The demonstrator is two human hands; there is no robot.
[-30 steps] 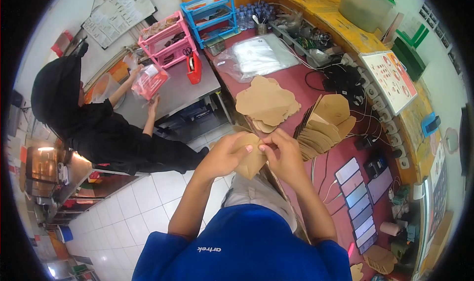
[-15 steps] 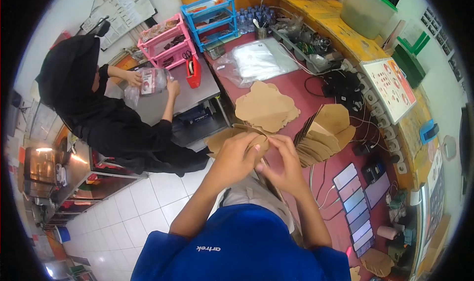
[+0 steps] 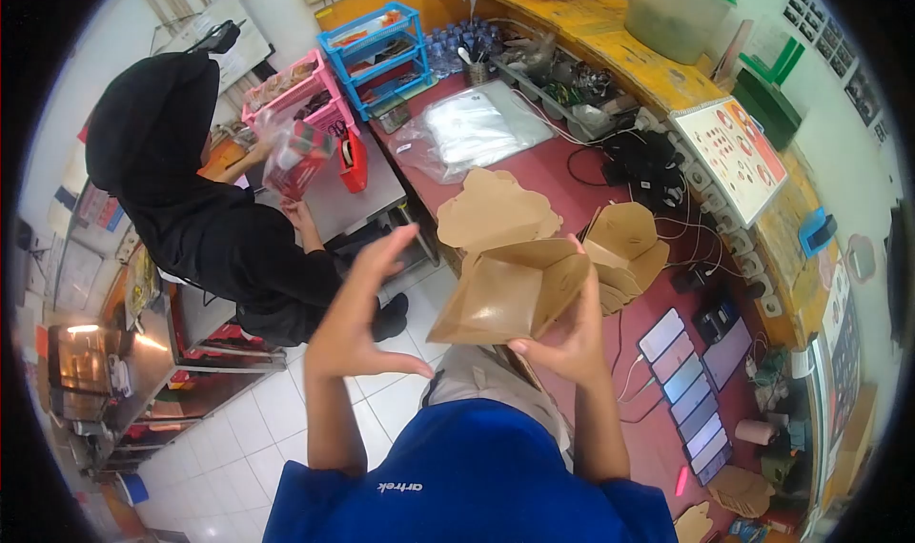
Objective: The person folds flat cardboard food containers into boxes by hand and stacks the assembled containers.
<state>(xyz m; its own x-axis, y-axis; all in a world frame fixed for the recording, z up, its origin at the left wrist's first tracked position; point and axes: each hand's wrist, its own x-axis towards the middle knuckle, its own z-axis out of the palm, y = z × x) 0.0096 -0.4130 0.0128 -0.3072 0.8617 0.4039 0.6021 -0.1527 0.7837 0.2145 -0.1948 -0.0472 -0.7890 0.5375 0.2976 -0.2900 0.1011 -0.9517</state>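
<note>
A brown cardboard food box [image 3: 496,290], partly folded with its inside facing up, is held in front of my body. My right hand [image 3: 577,328] grips its right side between thumb and fingers. To the left of the box, my left hand [image 3: 357,319] is apart from it, thumb and fingers spread wide with nothing in them. Just beyond the box, flat cardboard blanks [image 3: 496,204] lie stacked on the red table [image 3: 581,171]. A nested stack of folded boxes [image 3: 624,247] stands behind my right hand.
At the left a co-worker in black [image 3: 219,200] handles a plastic-wrapped packet [image 3: 295,157] beside a red tape dispenser [image 3: 353,162]. A row of phones [image 3: 681,386] and cables lie on the table's right. Plastic bags [image 3: 477,123] and blue trays [image 3: 376,57] are farther back.
My left hand has let go of the cardboard and moved left, opening wide. The box has turned to show its inside, still in my right hand. The co-worker's packet has been lifted.
</note>
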